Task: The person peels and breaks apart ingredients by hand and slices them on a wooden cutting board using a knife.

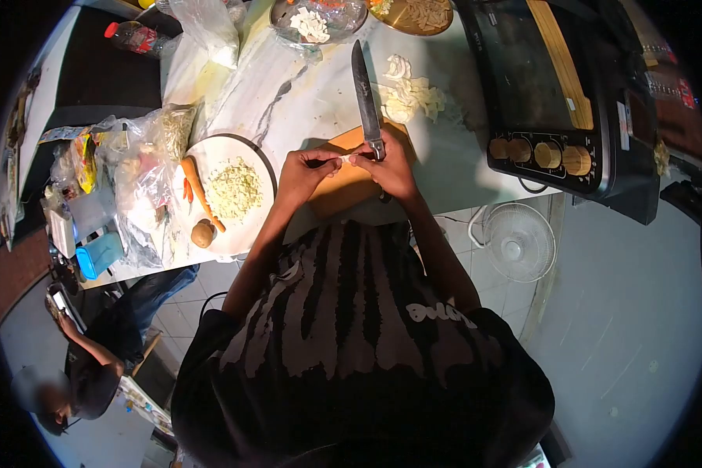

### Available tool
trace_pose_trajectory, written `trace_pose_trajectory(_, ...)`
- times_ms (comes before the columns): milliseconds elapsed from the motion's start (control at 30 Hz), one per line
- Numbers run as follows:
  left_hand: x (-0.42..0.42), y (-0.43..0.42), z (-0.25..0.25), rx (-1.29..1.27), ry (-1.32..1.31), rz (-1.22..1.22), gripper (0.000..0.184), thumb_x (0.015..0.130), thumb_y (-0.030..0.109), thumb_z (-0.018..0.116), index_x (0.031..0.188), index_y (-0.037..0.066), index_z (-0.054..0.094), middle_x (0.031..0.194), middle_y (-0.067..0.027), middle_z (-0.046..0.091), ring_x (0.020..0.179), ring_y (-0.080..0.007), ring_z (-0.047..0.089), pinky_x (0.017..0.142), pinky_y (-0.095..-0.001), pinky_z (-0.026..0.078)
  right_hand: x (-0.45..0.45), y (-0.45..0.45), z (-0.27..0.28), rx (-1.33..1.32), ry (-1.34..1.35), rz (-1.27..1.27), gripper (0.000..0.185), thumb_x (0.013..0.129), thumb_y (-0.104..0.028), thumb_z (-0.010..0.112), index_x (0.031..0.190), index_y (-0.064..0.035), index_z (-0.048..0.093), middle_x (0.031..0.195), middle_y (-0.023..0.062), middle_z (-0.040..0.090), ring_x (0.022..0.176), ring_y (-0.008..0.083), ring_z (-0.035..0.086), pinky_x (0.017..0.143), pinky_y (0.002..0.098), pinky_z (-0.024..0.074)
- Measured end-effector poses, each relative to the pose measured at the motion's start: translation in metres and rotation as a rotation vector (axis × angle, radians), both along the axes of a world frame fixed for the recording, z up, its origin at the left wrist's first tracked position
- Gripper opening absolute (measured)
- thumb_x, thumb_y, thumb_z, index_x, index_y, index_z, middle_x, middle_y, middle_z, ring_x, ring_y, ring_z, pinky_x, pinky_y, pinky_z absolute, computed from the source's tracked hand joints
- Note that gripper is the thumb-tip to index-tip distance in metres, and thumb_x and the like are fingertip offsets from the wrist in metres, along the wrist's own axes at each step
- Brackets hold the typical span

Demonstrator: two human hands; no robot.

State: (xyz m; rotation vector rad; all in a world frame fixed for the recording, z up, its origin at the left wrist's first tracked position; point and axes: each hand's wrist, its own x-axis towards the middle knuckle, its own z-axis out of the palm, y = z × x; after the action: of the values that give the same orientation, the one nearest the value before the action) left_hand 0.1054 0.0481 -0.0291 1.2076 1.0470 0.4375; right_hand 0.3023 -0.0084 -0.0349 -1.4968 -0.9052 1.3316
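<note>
on the marble table (249, 86) the near edge runs just in front of our body, and the cutting board (327, 201) lies close to it. the knife (365, 90) crosses the board's far edge, its blade pointing away from us and its handle partly hidden beneath our right hand (395, 168). to the left of the board, across a narrow strip of tabletop, sits the plate (199, 152), bearing finely chopped pale pieces (235, 189), a carrot (196, 187) and a round brown vegetable (203, 233). pale scraps (412, 99) lie beyond the board, right of the blade. farther right, well apart from our hands, stands the toaster oven (515, 101); a white fan (513, 243) is past the table's edge.

our forearms reach forward from both sides and angle inward, bringing the fingertips together over the board. our left hand (298, 178) closes its grip on one end of a small white piece (347, 159), while our right hand pinches the other end. the piece is between our thumbs and fingers; we cannot tell exactly what it is.
</note>
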Motion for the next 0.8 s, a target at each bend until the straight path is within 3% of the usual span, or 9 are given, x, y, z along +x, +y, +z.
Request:
trace_pose_trajectory(167,0.004,0.014,0.006,-0.071,0.135,-0.053,0.018,0.09,0.013,0.072,0.093,-0.005,0.074,0.08,-0.0053,0.072,0.069,-0.0092,0.065,0.063,-0.0234,0.052,0.005,-0.003,-0.011,-0.043,0.078,0.001,0.032,0.082,-0.004,0.077,0.104,-0.0018,0.054,0.08,0.0072,0.068,0.072,0.0135,0.067,0.068,0.0299,0.0545)
trace_pose_trajectory(267,0.009,0.017,0.009,0.005,0.238,-0.097,0.019,0.086,0.014,0.075,0.096,-0.002,0.075,0.078,-0.007,0.072,0.067,-0.0107,0.066,0.064,-0.0282,0.052,0.001,-0.011,-0.015,-0.006,0.12,-0.024,0.032,0.081,-0.004,0.077,0.102,-0.0023,0.054,0.077,0.0075,0.067,0.068,0.0127,0.067,0.064,0.031,0.055)
trace_pose_trajectory(333,0.014,0.017,0.014,0.197,0.34,-0.144,0.018,0.084,0.015,0.075,0.096,0.001,0.075,0.077,-0.0105,0.072,0.067,-0.0161,0.068,0.065,-0.0313,0.052,-0.003,-0.017,-0.026,0.031,0.114,-0.036,0.032,0.08,-0.006,0.078,0.102,-0.0027,0.055,0.076,0.008,0.066,0.067,0.0122,0.067,0.061,0.0313,0.0552)
trace_pose_trajectory(400,0.019,0.017,0.021,0.282,0.373,-0.184,0.018,0.083,0.014,0.075,0.095,0.002,0.075,0.077,-0.0117,0.072,0.068,-0.0192,0.069,0.066,-0.0323,0.053,-0.009,-0.018,-0.031,0.068,-0.251,-0.014,0.032,0.078,-0.012,0.079,0.101,-0.0032,0.058,0.077,0.0094,0.067,0.066,0.0146,0.068,0.061,0.0329,0.0549)
trace_pose_trajectory(433,0.021,0.016,0.023,0.368,0.406,-0.222,0.017,0.082,0.014,0.076,0.095,0.002,0.074,0.078,-0.0129,0.072,0.069,-0.0223,0.07,0.067,-0.0333,0.053,-0.01,-0.019,-0.025,0.068,-0.251,-0.012,0.032,0.078,-0.012,0.079,0.101,-0.0032,0.058,0.077,0.0094,0.067,0.066,0.0146,0.068,0.061,0.0329,0.0549)
trace_pose_trajectory(500,0.022,0.014,0.019,0.385,0.409,-0.228,0.016,0.082,0.013,0.076,0.094,0.003,0.074,0.079,-0.0132,0.071,0.069,-0.0231,0.069,0.067,-0.0334,0.053,-0.01,-0.018,-0.009,-0.045,-0.274,-0.027,0.031,0.077,-0.016,0.078,0.099,-0.0035,0.061,0.078,0.0123,0.068,0.068,0.0236,0.07,0.064,0.0375,0.0546)
trace_pose_trajectory(600,0.024,0.012,0.015,0.443,0.362,-0.212,0.015,0.083,0.011,0.075,0.095,0.004,0.074,0.08,-0.0128,0.071,0.069,-0.0243,0.068,0.067,-0.0338,0.052,-0.013,-0.02,-0.013,0.095,-0.501,-0.011,0.027,0.079,-0.015,0.075,0.099,-0.0032,0.06,0.08,0.0153,0.069,0.074,0.0317,0.07,0.068,0.0427,0.0535)
trace_pose_trajectory(733,0.02,0.01,0.011,0.541,0.302,-0.21,0.015,0.087,0.01,0.071,0.101,0.006,0.074,0.085,-0.0111,0.07,0.076,-0.0222,0.068,0.071,-0.0333,0.053,-0.01,-0.029,-0.009,0.076,-0.506,0.016,0.028,0.079,-0.015,0.075,0.099,-0.0033,0.06,0.083,0.0181,0.068,0.077,0.0356,0.069,0.069,0.0438,0.0529)
trace_pose_trajectory(800,0.019,0.01,0.014,0.577,0.307,-0.21,0.016,0.087,0.009,0.07,0.103,0.006,0.074,0.088,-0.0117,0.069,0.078,-0.0244,0.068,0.073,-0.0335,0.053,-0.008,-0.031,-0.01,-0.023,-0.386,0.031,0.029,0.082,-0.016,0.074,0.103,-0.0031,0.059,0.088,0.0197,0.068,0.081,0.036,0.069,0.07,0.0425,0.0526)
